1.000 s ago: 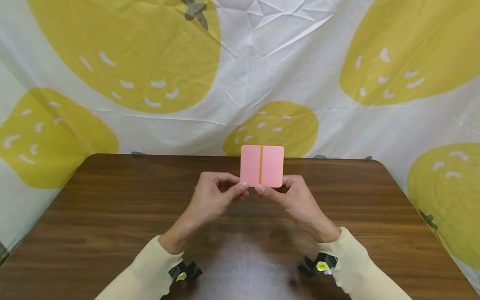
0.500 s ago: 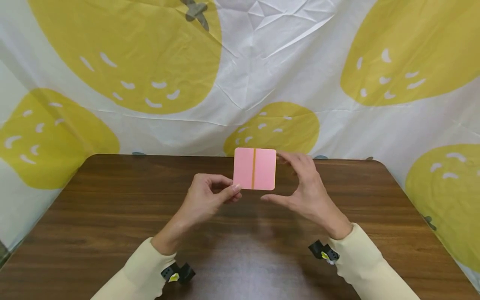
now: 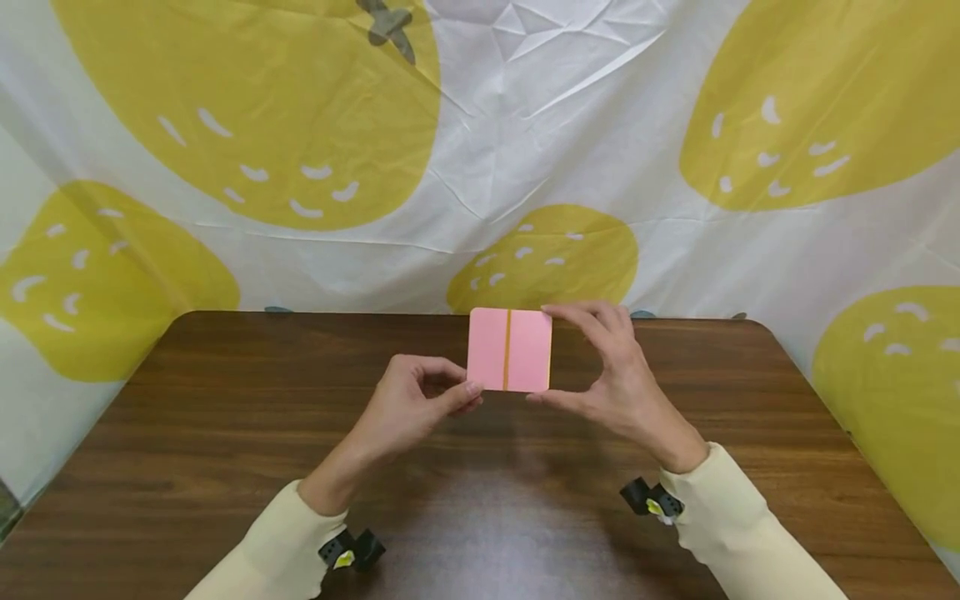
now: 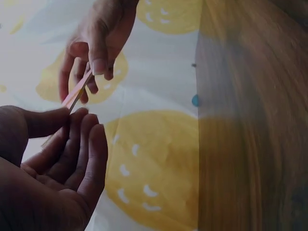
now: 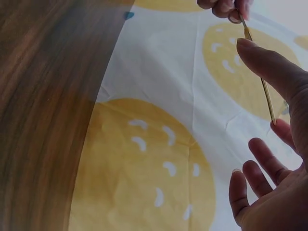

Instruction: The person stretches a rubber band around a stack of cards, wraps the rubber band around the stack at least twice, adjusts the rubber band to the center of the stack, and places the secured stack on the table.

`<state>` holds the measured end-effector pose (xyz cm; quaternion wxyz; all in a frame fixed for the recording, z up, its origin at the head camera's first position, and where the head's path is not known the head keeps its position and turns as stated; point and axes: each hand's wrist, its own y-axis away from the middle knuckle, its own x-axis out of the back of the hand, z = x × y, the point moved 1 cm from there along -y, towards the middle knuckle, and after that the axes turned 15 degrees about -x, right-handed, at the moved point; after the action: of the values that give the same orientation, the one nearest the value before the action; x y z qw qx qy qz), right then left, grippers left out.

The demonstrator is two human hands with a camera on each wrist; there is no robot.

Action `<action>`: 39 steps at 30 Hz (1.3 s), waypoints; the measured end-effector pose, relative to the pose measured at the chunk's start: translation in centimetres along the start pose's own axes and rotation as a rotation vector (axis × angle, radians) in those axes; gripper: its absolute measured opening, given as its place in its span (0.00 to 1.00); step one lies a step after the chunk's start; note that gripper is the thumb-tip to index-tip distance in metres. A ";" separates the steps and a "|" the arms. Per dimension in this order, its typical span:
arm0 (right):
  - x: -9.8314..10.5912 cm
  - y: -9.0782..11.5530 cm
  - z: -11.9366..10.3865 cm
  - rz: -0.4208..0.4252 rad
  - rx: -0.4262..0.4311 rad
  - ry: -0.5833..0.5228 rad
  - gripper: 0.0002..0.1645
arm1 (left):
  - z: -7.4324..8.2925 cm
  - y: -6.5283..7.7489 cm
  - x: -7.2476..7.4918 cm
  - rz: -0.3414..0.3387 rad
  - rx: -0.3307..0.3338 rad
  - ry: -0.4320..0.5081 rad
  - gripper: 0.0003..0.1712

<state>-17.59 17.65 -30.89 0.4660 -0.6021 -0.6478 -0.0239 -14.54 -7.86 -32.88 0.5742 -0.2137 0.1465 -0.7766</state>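
Observation:
A small pink square card (image 3: 489,350) with rounded corners stands upright above the table, facing the head camera. A narrow orange-tan band (image 3: 507,350) runs down its middle. My left hand (image 3: 412,404) pinches the lower left corner between thumb and fingers. On the other side, my right hand (image 3: 622,375) spans the card's height, index fingertip at the top right corner and thumb tip at the bottom edge. The left wrist view catches the card (image 4: 77,91) nearly edge-on between both hands. In the right wrist view its thin gold-coloured edge (image 5: 266,98) shows.
Beneath the hands lies a dark brown wooden table (image 3: 247,433) with rounded far corners. A white cloth (image 3: 337,267) printed with large yellow fruit hangs right behind it. Black wrist cameras (image 3: 352,550) sit at both sleeve cuffs.
My right hand has left the lower right edge, spread its thumb and index finger, and taken the card by its top and bottom. The card has shifted slightly left and down.

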 end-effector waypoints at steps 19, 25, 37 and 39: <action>-0.4 0.3 0.1 -0.041 0.000 -0.048 0.56 | 1.8 -1.4 1.5 -0.150 -0.353 -0.871 0.62; -0.9 0.3 0.2 -0.050 0.005 -0.048 0.57 | 1.8 -1.9 0.8 -0.171 -0.381 -0.982 0.61; -1.2 0.4 0.1 -0.064 0.026 -0.002 0.57 | 1.6 -2.0 0.7 -0.132 -0.460 -0.968 0.50; -1.3 0.5 -0.1 -0.059 0.041 0.025 0.58 | 1.7 -2.0 0.7 -0.123 -0.463 -0.964 0.49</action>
<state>-17.31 16.73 -31.90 0.4855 -0.5728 -0.6596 -0.0317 -15.53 -7.93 -30.38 0.4676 -0.6751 0.0210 -0.5702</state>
